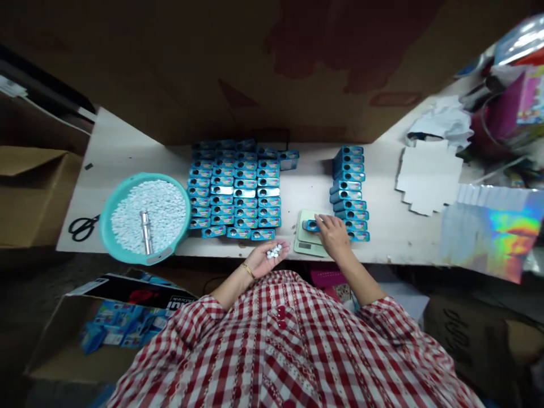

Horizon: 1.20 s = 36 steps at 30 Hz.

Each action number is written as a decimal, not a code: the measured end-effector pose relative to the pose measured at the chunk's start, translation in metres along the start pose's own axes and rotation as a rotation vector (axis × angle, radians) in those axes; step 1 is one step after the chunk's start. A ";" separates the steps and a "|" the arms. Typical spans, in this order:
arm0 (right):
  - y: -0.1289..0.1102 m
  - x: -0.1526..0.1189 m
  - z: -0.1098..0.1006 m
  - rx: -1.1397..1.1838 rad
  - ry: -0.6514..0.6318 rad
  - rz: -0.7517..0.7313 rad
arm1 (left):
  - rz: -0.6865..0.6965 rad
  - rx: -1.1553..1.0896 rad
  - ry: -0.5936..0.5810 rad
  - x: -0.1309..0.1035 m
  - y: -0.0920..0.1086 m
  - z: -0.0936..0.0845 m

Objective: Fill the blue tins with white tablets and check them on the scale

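Observation:
My left hand [264,258] is palm up near the table's front edge, its cupped palm holding several small white tablets [274,251]. To its right, my right hand [335,237] grips a small blue box [311,226] from above, over a pale green kitchen scale [306,247]. Whether the box rests on the scale's plate I cannot tell. Left of the hands, stacked rows of the same blue boxes [233,201] stand close together. Another column of blue boxes [351,187] stands just beyond my right hand.
A turquoise basin [104,226] of white tablets holds a metal cylinder [147,232]; black scissors [83,228] lie beside it. A large cardboard box [191,85] fills the back. White card [429,175] and shiny sheets [488,238] lie right. An open carton [46,340] of blue boxes stands below left.

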State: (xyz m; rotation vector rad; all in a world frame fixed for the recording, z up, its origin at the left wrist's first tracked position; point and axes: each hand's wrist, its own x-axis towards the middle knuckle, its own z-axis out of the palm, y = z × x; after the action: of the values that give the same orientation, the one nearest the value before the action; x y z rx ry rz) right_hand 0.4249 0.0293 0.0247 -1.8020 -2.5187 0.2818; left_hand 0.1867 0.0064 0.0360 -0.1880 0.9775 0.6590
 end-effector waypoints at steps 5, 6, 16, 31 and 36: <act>-0.081 -0.018 0.002 0.279 -0.096 -0.154 | 0.010 0.046 -0.034 0.000 -0.012 -0.006; -0.096 -0.020 0.003 0.309 -0.149 -0.177 | 0.022 0.051 -0.017 -0.001 -0.014 -0.008; -0.111 -0.021 0.017 0.534 -0.274 -0.236 | 0.051 0.147 -0.024 -0.012 -0.022 -0.017; -0.105 -0.019 0.011 0.487 -0.150 -0.081 | 0.061 0.179 -0.071 0.001 -0.017 -0.004; -0.106 -0.022 0.013 0.495 -0.136 -0.131 | 0.060 0.172 -0.037 0.001 -0.017 -0.003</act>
State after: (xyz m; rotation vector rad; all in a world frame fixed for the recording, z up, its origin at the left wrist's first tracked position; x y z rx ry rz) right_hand 0.3315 -0.0257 0.0311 -1.4607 -2.3475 0.9522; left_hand 0.1951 -0.0077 0.0318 0.0052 1.0016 0.6280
